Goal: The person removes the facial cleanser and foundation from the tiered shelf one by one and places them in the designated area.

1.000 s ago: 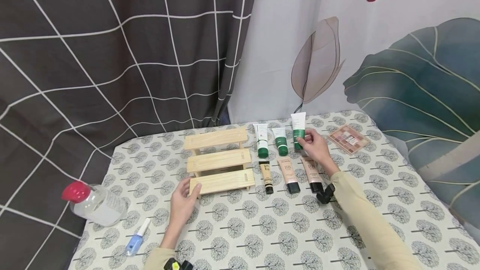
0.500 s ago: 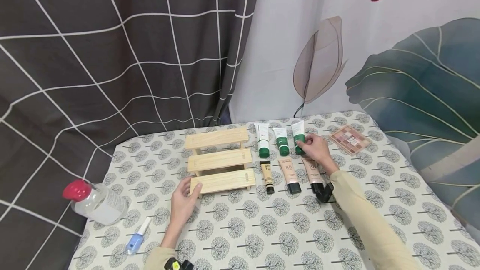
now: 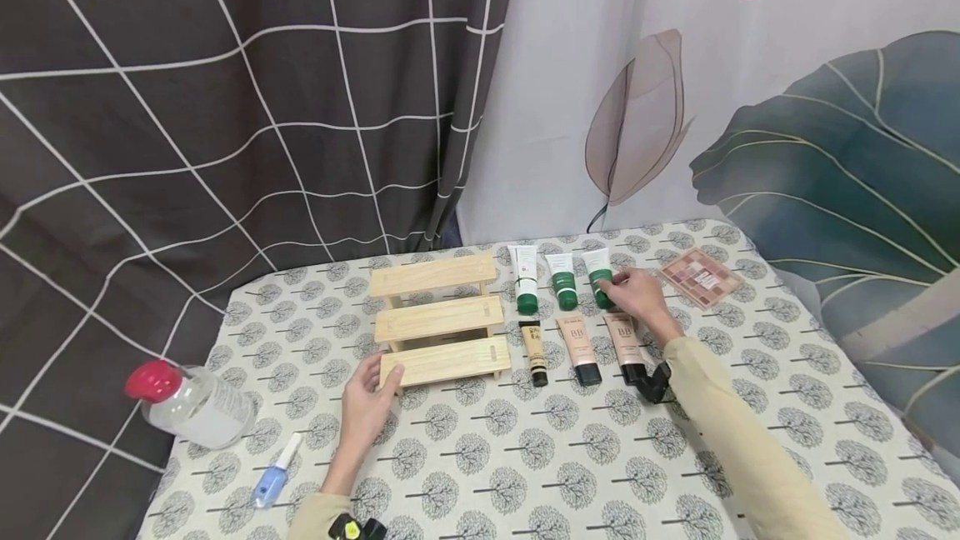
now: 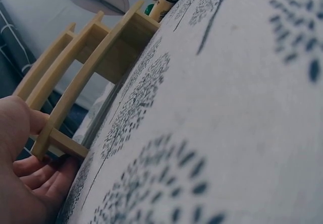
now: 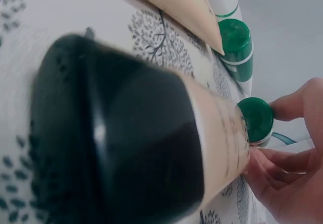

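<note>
My left hand [image 3: 366, 398] grips the near left corner of a three-tier wooden display rack [image 3: 442, 363]. In the left wrist view the thumb lies on top of the rack's lowest tier, with the fingers below it. At the back right, my right hand [image 3: 637, 298] pinches a green-and-white squeeze tube [image 3: 599, 267] near its green cap [image 5: 256, 120]. Two similar tubes, a tall one [image 3: 527, 277] and a shorter one [image 3: 564, 282], lie to its left. In front lie a small tan tube [image 3: 534, 352] and two BB cream tubes, the middle one [image 3: 577, 348] and the right one [image 3: 625, 347].
A makeup palette [image 3: 701, 277] lies right of the right hand. On the left stand a clear bottle with a red top [image 3: 198, 407] and a blue nail polish bottle [image 3: 275, 473]. Curtains hang behind the patterned tablecloth [image 3: 525, 473].
The right hand has lowered the green-and-white tube, its white end coming down toward the table in line with the other two. The left hand stays on the rack.
</note>
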Demonstrator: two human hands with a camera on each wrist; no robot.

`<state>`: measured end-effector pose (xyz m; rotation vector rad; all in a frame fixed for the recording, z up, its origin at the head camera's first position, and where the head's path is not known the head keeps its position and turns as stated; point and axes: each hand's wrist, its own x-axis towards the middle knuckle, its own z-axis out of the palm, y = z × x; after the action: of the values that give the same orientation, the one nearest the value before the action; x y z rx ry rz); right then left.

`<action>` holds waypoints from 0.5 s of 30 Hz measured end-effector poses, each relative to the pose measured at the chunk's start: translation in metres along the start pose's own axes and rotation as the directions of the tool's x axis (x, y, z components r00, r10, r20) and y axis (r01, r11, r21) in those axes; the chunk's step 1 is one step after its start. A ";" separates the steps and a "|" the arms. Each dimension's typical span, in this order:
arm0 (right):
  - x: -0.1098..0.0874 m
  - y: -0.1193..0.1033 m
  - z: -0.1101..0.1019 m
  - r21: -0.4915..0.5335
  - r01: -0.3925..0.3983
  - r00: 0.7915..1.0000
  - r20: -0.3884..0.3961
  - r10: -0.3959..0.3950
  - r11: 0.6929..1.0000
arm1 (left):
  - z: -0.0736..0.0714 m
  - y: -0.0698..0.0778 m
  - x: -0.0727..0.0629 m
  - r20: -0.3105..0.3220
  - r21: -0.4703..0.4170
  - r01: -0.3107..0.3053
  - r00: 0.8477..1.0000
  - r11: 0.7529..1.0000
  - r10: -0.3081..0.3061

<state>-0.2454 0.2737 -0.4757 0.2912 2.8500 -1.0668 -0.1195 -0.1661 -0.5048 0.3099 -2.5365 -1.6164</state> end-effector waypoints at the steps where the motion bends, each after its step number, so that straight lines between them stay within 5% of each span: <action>1: -0.001 0.000 0.000 -0.001 -0.001 1.000 -0.004 0.001 1.000 | 0.000 0.000 0.000 0.001 0.003 0.001 1.000 1.000 -0.001; 8: -0.006 0.002 -0.002 -0.018 0.014 1.000 -0.013 -0.014 1.000 | -0.002 0.001 0.001 0.030 0.023 0.006 1.000 1.000 -0.007; 15: -0.020 -0.010 0.001 -0.098 0.088 0.996 -0.019 -0.090 0.991 | -0.017 0.010 0.003 0.168 0.147 -0.017 0.986 0.989 -0.008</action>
<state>-0.2279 0.2631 -0.4669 0.1717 2.9498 -0.9411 -0.1195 -0.1777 -0.4884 0.1888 -2.7878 -1.5153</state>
